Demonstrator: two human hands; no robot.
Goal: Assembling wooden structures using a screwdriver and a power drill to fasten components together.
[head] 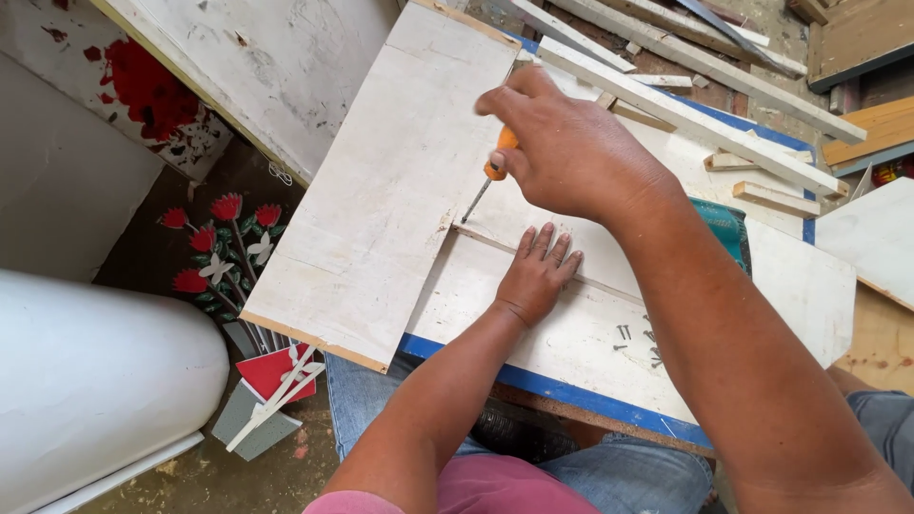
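Screwdriver [492, 176] gripped in right hand [571, 152], tip at white board [381, 190] seam; left hand [538, 271] flat, open on panel [571, 333]; loose screws [638, 343] remain unused.

The right hand [571, 152] hides most of the orange-handled screwdriver [496, 164]; the small dark screws [636, 341] are too tiny to count.

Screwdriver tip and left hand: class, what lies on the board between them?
Between the screwdriver tip and the left hand, the head view shows only bare white board crossed by a thin seam; the screws lie farther right.
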